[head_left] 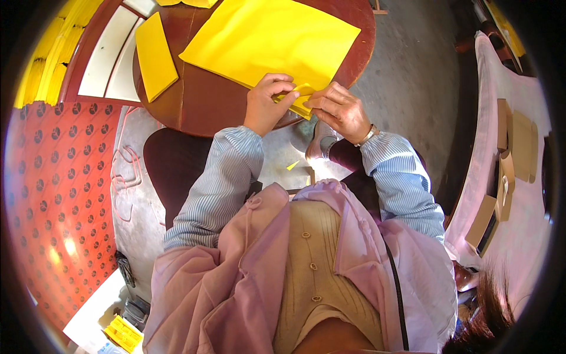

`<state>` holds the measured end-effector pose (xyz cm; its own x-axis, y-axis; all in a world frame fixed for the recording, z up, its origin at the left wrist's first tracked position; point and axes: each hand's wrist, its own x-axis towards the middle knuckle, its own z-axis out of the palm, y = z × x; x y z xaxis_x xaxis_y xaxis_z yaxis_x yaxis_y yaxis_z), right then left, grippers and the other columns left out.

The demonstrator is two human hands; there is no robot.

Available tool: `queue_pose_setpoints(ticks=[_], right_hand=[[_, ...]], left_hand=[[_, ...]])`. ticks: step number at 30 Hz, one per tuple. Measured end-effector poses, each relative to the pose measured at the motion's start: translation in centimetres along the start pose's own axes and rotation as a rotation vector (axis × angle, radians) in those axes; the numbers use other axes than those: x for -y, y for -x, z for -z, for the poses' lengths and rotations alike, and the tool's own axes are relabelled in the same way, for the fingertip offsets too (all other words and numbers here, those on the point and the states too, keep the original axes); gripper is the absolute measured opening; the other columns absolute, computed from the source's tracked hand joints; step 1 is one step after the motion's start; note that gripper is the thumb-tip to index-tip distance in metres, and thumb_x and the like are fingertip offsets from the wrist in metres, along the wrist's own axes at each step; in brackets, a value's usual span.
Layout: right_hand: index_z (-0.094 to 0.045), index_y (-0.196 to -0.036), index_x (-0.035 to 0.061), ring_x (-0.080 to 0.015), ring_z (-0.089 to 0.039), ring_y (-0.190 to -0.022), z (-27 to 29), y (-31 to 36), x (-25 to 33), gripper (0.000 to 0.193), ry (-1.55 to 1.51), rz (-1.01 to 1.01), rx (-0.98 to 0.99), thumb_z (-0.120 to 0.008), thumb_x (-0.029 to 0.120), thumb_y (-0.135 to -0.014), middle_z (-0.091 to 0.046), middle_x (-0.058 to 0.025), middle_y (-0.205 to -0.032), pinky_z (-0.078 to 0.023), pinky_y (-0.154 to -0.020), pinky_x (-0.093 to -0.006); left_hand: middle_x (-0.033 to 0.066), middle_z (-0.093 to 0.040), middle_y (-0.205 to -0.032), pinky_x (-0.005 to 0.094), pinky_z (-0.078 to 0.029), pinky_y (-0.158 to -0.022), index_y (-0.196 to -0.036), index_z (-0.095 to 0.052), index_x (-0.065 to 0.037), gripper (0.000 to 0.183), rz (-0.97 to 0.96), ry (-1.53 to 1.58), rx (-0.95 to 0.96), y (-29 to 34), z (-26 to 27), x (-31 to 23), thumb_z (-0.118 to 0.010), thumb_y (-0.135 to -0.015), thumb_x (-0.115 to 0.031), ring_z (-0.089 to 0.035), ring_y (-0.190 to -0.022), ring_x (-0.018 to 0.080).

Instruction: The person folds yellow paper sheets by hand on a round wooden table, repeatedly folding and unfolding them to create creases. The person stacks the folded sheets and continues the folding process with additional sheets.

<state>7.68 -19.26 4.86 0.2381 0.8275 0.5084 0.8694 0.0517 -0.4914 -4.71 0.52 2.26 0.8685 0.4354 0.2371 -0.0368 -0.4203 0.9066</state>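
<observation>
Paper (271, 41), bright yellow and broad, lay across the round reddish-brown tabletop (212, 106), its near corner reaching past the edge toward the person. At that corner both hands worked close together on a small folded flap (304, 89); whether the flap belonged to the broad paper or to a separate piece could not be told. The left hand (274, 100) had its thumb stretched out and its fingers curled, thumb and fingertips meeting at the flap's left side. The right hand (330, 109) pinched the flap from the other side, thumb and fingers pressed together on it, with a band (369, 134) around its wrist. Left of the broad paper, and apart from it, a narrow yellow strip (156, 57) lay on the tabletop, and another yellow piece (188, 2) showed at the far edge of the view. Below, a small yellow scrap (292, 166) lay on the grey floor (407, 88), near the person's shoe (317, 143). Far to the left stood yellow stacks (53, 53) above a red patterned sheet (65, 189). On the right, open cardboard boxes (521, 147) rested on a pale pink cloth (495, 76).
</observation>
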Motion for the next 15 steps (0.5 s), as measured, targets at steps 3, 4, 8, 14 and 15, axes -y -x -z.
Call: queue_pose_setpoints(ticks=[3, 4, 8, 14, 15], right_hand=[[-0.077, -0.104, 0.0069, -0.0276, -0.071, -0.098, -0.2, 0.2, -0.5, 0.019, -0.056, -0.04, 0.004, -0.08, 0.008, -0.086, -0.073, -0.0067, -0.101, -0.059, -0.088, -0.0394], [-0.077, -0.103, 0.0065, -0.0278, -0.071, -0.098, -0.3, 0.2, -0.6, 0.017, -0.095, -0.07, 0.001, -0.08, 0.008, -0.087, -0.073, -0.007, -0.099, -0.058, -0.087, -0.0394], [-0.079, -0.101, 0.0049, -0.0242, -0.071, -0.092, -0.8, 0.3, -0.7, 0.012, -0.201, -0.155, -0.065, -0.081, 0.008, -0.089, -0.074, -0.0069, -0.096, -0.057, -0.082, -0.0356], [-0.08, -0.099, 0.0046, -0.0109, -0.065, -0.077, -1.5, 0.5, -0.7, 0.01, -0.451, -0.446, -0.081, -0.083, 0.005, -0.089, -0.074, -0.0027, -0.092, -0.051, -0.068, -0.0266], [-0.079, -0.099, 0.0046, -0.0105, -0.064, -0.076, -1.6, 0.5, -0.8, 0.011, -0.456, -0.454, -0.088, -0.084, 0.005, -0.089, -0.072, -0.0024, -0.092, -0.051, -0.068, -0.0264]], left_hand=[[0.0101, -0.074, -0.119, 0.0307, -0.061, -0.087, -0.101, -0.079, -0.002, 0.016, 0.0, -0.012, 0.017, 0.1, 0.1, 0.1, -0.083, -0.089, -0.012, -0.074, -0.1, 0.0206], [0.0095, -0.073, -0.12, 0.0303, -0.06, -0.087, -0.103, -0.079, -0.003, 0.016, 0.006, -0.008, 0.029, 0.1, 0.2, 0.2, -0.083, -0.09, -0.012, -0.074, -0.102, 0.0201], [0.0096, -0.073, -0.121, 0.0311, -0.058, -0.09, -0.105, -0.079, -0.003, 0.015, -0.005, 0.002, 0.062, 0.1, 0.4, 0.5, -0.08, -0.092, -0.01, -0.072, -0.107, 0.021], [0.0092, -0.071, -0.123, 0.0323, -0.056, -0.094, -0.105, -0.078, -0.004, 0.018, -0.052, 0.06, 0.097, 0.1, 0.8, 0.8, -0.079, -0.087, -0.005, -0.071, -0.11, 0.0225], [0.009, -0.071, -0.124, 0.0323, -0.056, -0.094, -0.105, -0.078, -0.004, 0.019, -0.085, 0.036, 0.093, 0.1, 0.8, 0.8, -0.079, -0.086, -0.005, -0.071, -0.11, 0.0225]])
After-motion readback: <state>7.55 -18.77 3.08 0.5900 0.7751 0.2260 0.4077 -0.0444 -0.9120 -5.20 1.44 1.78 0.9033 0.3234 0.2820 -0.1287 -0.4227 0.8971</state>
